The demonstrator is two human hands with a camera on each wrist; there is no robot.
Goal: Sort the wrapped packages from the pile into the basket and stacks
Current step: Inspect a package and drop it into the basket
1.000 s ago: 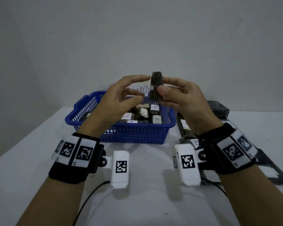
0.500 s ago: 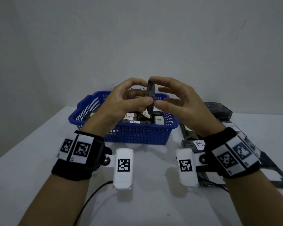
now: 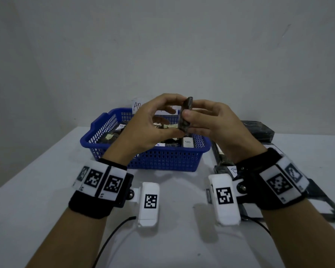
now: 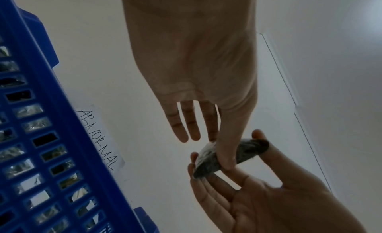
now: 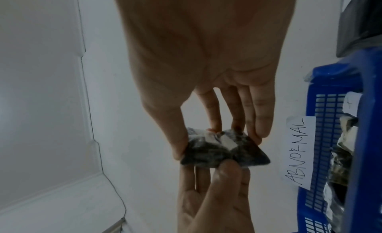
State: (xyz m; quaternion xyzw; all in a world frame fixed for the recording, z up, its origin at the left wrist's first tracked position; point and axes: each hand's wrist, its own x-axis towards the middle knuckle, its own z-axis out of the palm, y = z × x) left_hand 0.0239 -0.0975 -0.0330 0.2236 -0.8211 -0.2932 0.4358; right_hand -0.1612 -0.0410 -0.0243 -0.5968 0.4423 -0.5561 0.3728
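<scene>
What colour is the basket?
Blue, a plastic lattice basket; clearest in the head view.

A white table (image 3: 37,200) meets a plain pale wall (image 3: 162,45) at the back of the scene. Taped to that wall is a white paper label (image 5: 297,151) hand-lettered "ABNORMAL" in black ink, its text running sideways in both wrist views. Black wrist straps (image 3: 93,206) bearing square black-and-white markers (image 3: 94,177) circle both forearms, each carrying a white camera housing (image 3: 149,204) with its own marker. A thin black cable (image 3: 112,236) trails from the left housing across the tabletop toward the near edge.
</scene>
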